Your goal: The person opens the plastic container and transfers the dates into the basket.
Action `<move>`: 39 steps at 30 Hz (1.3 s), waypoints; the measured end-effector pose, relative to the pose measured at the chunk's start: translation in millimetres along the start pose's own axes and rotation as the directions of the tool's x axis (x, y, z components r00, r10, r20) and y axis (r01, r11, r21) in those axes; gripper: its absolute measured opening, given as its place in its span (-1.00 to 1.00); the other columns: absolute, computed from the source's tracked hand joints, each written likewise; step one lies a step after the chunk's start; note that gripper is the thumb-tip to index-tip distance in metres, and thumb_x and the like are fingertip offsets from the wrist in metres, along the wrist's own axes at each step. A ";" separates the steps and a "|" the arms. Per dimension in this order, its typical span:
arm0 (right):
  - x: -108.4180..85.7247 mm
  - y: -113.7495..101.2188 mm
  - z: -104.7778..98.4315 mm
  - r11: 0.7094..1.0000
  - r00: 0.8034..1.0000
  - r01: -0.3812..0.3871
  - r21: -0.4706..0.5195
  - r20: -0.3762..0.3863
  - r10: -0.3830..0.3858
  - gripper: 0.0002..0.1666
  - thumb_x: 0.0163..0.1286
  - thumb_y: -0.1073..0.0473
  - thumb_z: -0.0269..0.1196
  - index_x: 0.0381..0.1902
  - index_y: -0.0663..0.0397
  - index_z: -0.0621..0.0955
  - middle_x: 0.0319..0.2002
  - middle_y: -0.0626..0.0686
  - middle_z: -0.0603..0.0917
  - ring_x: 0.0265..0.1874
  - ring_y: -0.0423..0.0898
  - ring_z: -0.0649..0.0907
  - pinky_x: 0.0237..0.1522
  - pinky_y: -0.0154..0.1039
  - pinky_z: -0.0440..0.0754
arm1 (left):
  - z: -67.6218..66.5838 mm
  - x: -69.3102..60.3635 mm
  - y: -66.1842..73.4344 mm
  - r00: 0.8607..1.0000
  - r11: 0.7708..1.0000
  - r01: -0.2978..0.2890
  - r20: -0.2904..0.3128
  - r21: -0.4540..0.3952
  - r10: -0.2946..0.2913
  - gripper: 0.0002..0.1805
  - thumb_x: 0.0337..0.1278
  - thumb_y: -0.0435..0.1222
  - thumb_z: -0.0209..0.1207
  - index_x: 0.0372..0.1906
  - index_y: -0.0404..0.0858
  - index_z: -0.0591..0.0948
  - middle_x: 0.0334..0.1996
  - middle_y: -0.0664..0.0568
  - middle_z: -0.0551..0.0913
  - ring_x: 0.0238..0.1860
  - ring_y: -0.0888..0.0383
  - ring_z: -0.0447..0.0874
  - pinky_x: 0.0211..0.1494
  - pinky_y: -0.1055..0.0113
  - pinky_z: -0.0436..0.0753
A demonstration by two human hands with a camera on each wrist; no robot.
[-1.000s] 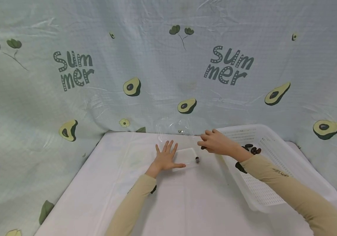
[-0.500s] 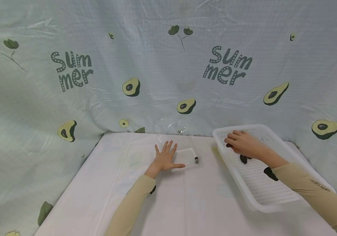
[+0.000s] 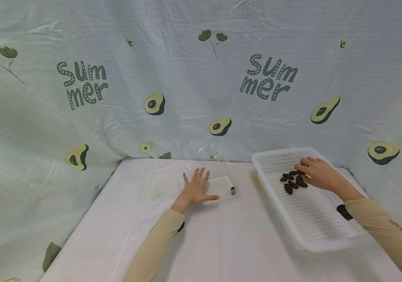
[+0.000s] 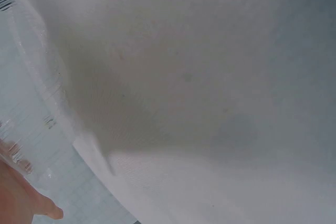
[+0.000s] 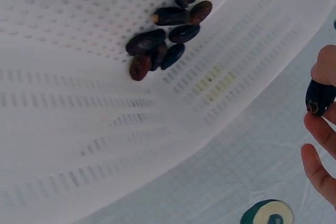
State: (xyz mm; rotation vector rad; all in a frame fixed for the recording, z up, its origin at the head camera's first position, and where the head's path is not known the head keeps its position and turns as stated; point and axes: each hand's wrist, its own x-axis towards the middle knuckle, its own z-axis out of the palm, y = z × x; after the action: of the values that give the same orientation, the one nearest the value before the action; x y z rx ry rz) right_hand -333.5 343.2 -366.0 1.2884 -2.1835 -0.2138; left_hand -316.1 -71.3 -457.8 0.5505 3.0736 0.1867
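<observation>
My right hand (image 3: 322, 174) is over the right part of the white basket (image 3: 294, 231) in the head view. In the right wrist view, its thumb and fingers pinch a dark date (image 5: 319, 97). Several more dates (image 3: 293, 185) lie together on the basket floor, below and left of that hand. My left hand (image 3: 194, 192) rests with fingers spread on the left part of a clear plastic box (image 3: 222, 182). The box's clear lid (image 3: 206, 150) stands raised behind it. At the box's right side is a small dark thing (image 3: 233, 190), too small to tell.
The table has a white cover (image 3: 144, 231). A printed curtain (image 3: 183, 78) with avocados hangs just behind the box and basket. The basket's perforated walls rise around the dates, and its left rim faces the box.
My right hand has moved right, from beside the clear box to over the basket, with a dark date in its fingers. The left hand has stayed in place.
</observation>
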 end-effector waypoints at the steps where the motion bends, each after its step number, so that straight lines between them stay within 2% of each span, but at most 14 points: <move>1: -3.5 1.6 1.6 1.000 1.000 -0.015 0.000 0.009 0.015 -0.73 -0.01 0.22 0.33 -0.37 0.03 0.46 -0.50 -0.02 0.36 -0.58 -0.19 0.30 -0.63 -0.35 0.16 | 0.0 0.0 -0.1 1.000 1.000 0.001 0.001 0.003 -0.001 0.09 -0.17 0.38 -0.03 0.39 -0.16 -0.08 0.41 -0.12 -0.14 0.42 -0.10 -0.26 0.19 -0.39 -0.22; 5: -15.0 6.4 9.9 0.998 0.997 -0.053 -0.015 0.057 0.054 -0.69 -0.02 0.17 0.37 -0.40 0.04 0.44 -0.52 -0.04 0.33 -0.60 -0.19 0.28 -0.63 -0.36 0.11 | -0.2 -0.1 -0.6 1.000 1.000 0.000 -0.001 0.007 0.000 0.10 -0.17 0.37 -0.02 0.39 -0.17 -0.08 0.41 -0.12 -0.14 0.42 -0.11 -0.25 0.19 -0.39 -0.22; 7: -19.1 6.8 14.5 0.997 0.993 -0.069 -0.026 0.090 0.071 -0.51 -0.32 0.30 0.46 -0.42 0.04 0.43 -0.54 -0.06 0.31 -0.61 -0.20 0.25 -0.63 -0.36 0.08 | -0.3 -0.4 -1.0 1.000 1.000 0.000 -0.002 0.009 0.000 0.09 -0.17 0.37 -0.01 0.39 -0.17 -0.08 0.41 -0.12 -0.14 0.41 -0.11 -0.25 0.19 -0.39 -0.22; 15: -32.2 0.7 26.3 0.993 0.963 -0.119 -0.025 0.239 0.122 -0.60 -0.22 0.31 0.40 -0.42 0.02 0.44 -0.56 -0.09 0.28 -0.61 -0.19 0.24 -0.60 -0.36 0.09 | 0.1 -1.2 -2.4 1.000 1.000 -0.004 -0.002 0.003 0.004 0.09 -0.17 0.38 -0.03 0.39 -0.16 -0.08 0.41 -0.12 -0.15 0.41 -0.11 -0.25 0.19 -0.39 -0.22; 19: -35.0 -3.6 29.8 0.991 0.950 -0.133 -0.028 0.280 0.135 -0.62 -0.18 0.30 0.39 -0.41 0.03 0.44 -0.54 -0.07 0.30 -0.59 -0.16 0.28 -0.59 -0.32 0.14 | 0.5 -1.4 -2.8 1.000 1.000 -0.006 -0.008 -0.004 0.006 0.09 -0.17 0.39 -0.03 0.39 -0.16 -0.07 0.41 -0.12 -0.14 0.41 -0.12 -0.24 0.18 -0.40 -0.21; 28: -41.6 -7.2 36.1 0.989 0.952 -0.141 -0.042 0.268 0.147 -0.62 -0.20 0.31 0.39 -0.38 0.04 0.48 -0.56 -0.06 0.34 -0.59 -0.14 0.33 -0.60 -0.32 0.16 | 2.3 -1.2 -3.9 1.000 1.000 -0.009 -0.008 -0.002 0.009 0.09 -0.17 0.39 -0.04 0.39 -0.16 -0.08 0.41 -0.12 -0.14 0.41 -0.11 -0.26 0.18 -0.40 -0.22; 36: -44.1 -10.0 31.3 0.982 0.949 -0.187 -0.036 0.252 0.190 -0.62 -0.22 0.33 0.39 -0.40 0.06 0.48 -0.54 -0.03 0.41 -0.57 -0.10 0.39 -0.63 -0.28 0.24 | 2.9 -1.1 -3.8 1.000 1.000 -0.014 -0.003 0.005 0.014 0.09 -0.16 0.37 -0.02 0.39 -0.16 -0.10 0.41 -0.11 -0.18 0.41 -0.12 -0.27 0.18 -0.40 -0.22; 39: -43.4 -9.5 30.9 0.982 0.959 -0.186 -0.036 0.212 0.189 -0.62 -0.23 0.34 0.40 -0.41 0.05 0.48 -0.55 -0.04 0.40 -0.58 -0.12 0.39 -0.63 -0.30 0.22 | 2.5 -1.4 -3.6 1.000 1.000 -0.013 0.006 0.008 0.012 0.09 -0.15 0.37 -0.03 0.39 -0.15 -0.12 0.41 -0.11 -0.20 0.42 -0.12 -0.28 0.18 -0.40 -0.22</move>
State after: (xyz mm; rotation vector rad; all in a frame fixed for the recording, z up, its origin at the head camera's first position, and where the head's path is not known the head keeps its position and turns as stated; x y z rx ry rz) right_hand -328.2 370.1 -412.7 1.0826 -2.4651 -0.3059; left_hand -315.9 -74.9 -460.7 0.5696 3.0670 0.1724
